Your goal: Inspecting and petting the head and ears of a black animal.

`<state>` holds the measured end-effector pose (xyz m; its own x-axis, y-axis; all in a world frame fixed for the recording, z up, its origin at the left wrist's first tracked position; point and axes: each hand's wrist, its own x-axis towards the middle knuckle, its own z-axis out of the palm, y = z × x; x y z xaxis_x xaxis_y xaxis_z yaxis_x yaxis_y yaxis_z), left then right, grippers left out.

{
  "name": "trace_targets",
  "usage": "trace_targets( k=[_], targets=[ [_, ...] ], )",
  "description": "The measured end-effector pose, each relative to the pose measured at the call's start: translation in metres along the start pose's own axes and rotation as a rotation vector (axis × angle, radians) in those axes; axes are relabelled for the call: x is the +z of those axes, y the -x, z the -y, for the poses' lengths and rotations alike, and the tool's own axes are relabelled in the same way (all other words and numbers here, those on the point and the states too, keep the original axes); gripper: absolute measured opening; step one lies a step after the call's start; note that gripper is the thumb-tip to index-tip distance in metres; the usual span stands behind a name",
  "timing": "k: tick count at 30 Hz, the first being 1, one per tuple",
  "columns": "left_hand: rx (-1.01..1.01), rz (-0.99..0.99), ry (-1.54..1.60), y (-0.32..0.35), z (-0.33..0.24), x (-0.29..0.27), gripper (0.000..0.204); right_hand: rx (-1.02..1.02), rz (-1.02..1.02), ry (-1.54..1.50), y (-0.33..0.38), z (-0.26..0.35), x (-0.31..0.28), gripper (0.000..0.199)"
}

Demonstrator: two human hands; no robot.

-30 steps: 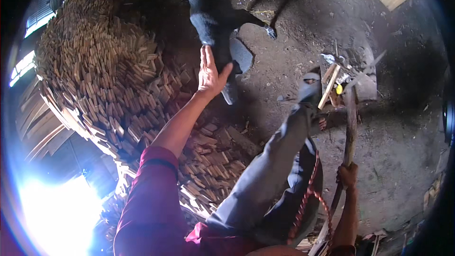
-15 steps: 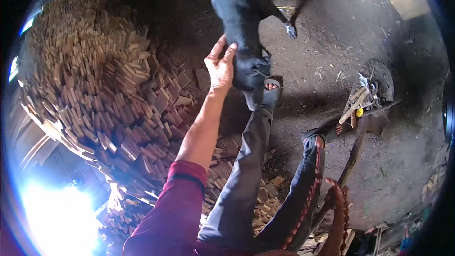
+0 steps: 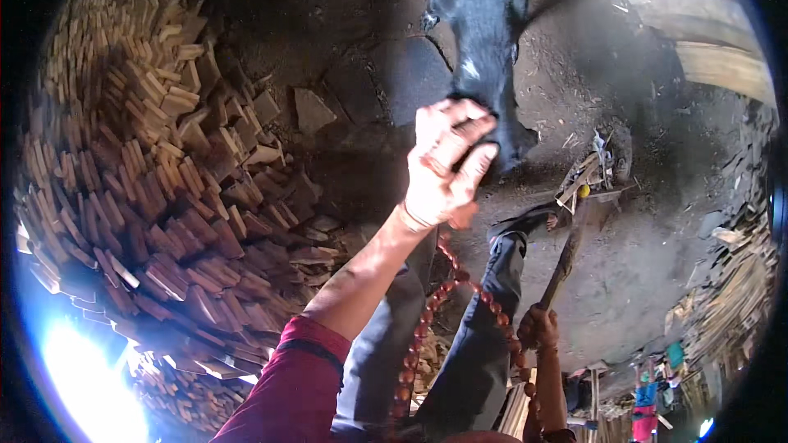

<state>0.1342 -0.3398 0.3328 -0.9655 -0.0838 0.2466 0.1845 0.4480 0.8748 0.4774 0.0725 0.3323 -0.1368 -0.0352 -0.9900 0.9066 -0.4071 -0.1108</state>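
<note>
While wooden slats [image 3: 164,230] are heaped at left, the left hand [image 3: 451,160] is held, fingers loosely half-curled, over the black dog [image 3: 486,25]; contact cannot be told, light touch advised. Right hand [image 3: 539,328]: wrapped around a wooden shaft [image 3: 565,267], best kept clear of the dog.

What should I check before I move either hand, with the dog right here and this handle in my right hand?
1. Right hand secure on the wooden handle: ok, it is closed round it.
2. Left hand free of the black dog: cannot tell; the blurred hand overlaps the dog in view, so contact is unclear.
3. Beaded strand out of the way: not ok; it hangs in front of the dark trousers.
4. Right foot well away from the handle: not ok; the toes appear close to its far end.
5. Left foot placement: cannot tell, it is hidden.
</note>
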Motion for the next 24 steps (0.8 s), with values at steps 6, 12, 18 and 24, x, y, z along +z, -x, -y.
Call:
trace_targets(
  k=[6,12,18,24],
  targets=[
    [0.076,0.014,-0.183,0.013,-0.003,0.023,0.030,0.069,0.125,-0.043,0.013,0.040,0.044,0.019],
    [0.037,0.164,-0.495,-0.006,-0.015,0.044,0.029,0.116,0.177,-0.189,0.015,0.066,0.051,0.021],
    [-0.041,0.252,-0.668,-0.037,-0.005,0.038,0.046,-0.004,0.113,0.103,0.018,0.077,0.068,0.021],
    [0.082,0.211,-0.437,-0.031,0.026,-0.011,0.029,-0.057,0.158,0.106,0.018,0.071,0.071,0.021]
  ],
)
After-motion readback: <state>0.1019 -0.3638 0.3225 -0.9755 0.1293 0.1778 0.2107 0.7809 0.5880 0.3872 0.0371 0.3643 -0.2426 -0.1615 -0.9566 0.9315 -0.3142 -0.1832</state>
